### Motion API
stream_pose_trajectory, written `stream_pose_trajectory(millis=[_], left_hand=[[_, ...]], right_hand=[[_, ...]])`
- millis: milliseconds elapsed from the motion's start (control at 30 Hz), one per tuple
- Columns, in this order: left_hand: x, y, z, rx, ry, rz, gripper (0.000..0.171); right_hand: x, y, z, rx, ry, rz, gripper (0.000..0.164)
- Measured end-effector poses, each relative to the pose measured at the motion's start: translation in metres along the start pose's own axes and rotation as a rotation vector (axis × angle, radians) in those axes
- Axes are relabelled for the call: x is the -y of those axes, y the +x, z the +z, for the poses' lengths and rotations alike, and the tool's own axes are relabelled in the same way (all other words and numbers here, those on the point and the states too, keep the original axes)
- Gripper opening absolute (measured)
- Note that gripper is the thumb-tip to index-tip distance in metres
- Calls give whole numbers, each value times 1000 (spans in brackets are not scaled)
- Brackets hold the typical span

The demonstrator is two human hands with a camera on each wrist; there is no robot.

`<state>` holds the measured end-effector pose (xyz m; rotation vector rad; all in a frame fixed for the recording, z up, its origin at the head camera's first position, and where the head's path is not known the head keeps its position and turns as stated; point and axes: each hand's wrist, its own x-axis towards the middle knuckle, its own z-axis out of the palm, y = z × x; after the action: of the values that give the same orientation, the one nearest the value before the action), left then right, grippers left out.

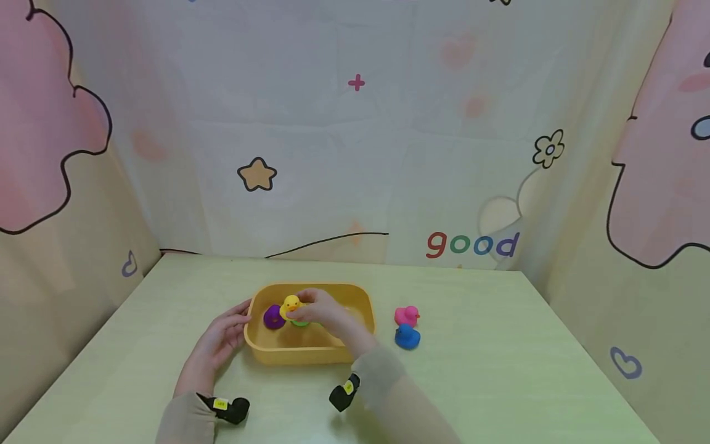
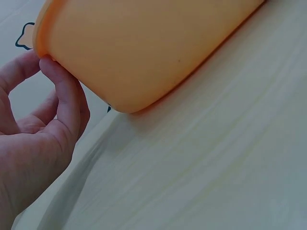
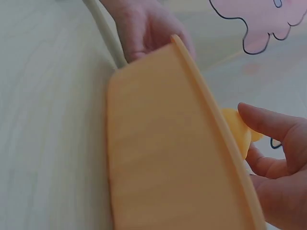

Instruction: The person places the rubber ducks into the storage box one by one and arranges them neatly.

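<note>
A yellow rubber duck is pinched between thumb and fingers of my right hand, above the inside of a yellow-orange plastic basin. In the right wrist view the duck shows just past the basin's rim, partly hidden by it. My left hand holds the basin's left rim, thumb and fingertips meeting at the edge in the left wrist view. Inside the basin lie a purple duck and a green toy, the latter mostly covered by the right hand and the yellow duck.
To the right of the basin, a pink duck and a blue duck sit close together on the pale table. Printed cloth hangs behind and at both sides. Each wrist wears a black camera strap.
</note>
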<state>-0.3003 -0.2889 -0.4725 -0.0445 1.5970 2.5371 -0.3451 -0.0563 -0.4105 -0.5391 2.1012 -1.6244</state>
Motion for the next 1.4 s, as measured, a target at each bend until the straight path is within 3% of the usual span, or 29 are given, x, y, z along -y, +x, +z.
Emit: stream_pose_trajectory(millis=[200,567,1000,1400], left_hand=[[-1,0,3,-8,13,-11,67],[-5,-1,7,-25,6,-40,65],[-7,-5,6,-43,-9,-45,66],[-6,-4,4,-13,-12,-36,65]], right_hand=[[-3,1,17,6,-71,36,38],[-1,7,30,53,-199,103,33],[-3,12,45,26,-394,123,29],[-1,8,48,45,-637,34,14]])
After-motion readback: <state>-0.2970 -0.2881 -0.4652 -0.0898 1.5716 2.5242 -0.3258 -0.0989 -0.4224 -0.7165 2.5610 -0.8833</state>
